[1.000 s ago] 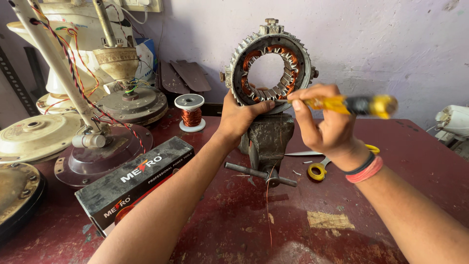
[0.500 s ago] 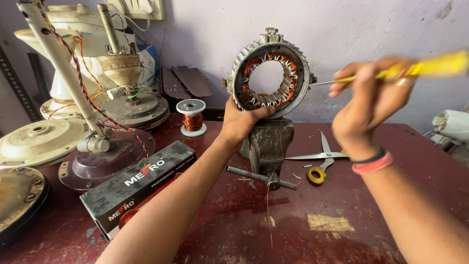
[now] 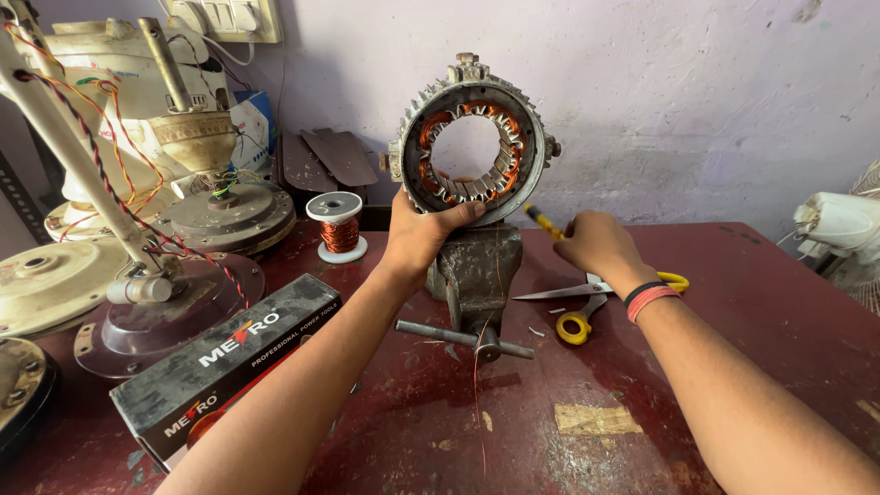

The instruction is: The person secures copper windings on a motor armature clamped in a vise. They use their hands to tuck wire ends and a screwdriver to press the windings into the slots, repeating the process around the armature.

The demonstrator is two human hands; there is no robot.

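The left hand (image 3: 417, 240) gripped the stator (image 3: 469, 139), clamped in the vise (image 3: 477, 270) on the counter (image 3: 568, 403); the right hand (image 3: 594, 246) clenched a yellow-handled tool (image 3: 543, 221). Copper windings sat seated, one wire dangling loose.

A worn, dark red table (image 3: 752, 302) with scuffed paint and a patch of tan tape (image 3: 596, 420) is seen carrying everything. A grey bench vise (image 3: 477, 275) is stood at its middle, with yellow-handled scissors (image 3: 587, 307) laid just beside it on the right. A spool of copper wire (image 3: 337, 226) is set behind on the left, where a long dark tool box (image 3: 229, 362), a clear round cover (image 3: 156, 321) and cream fan parts (image 3: 46, 284) are also placed.
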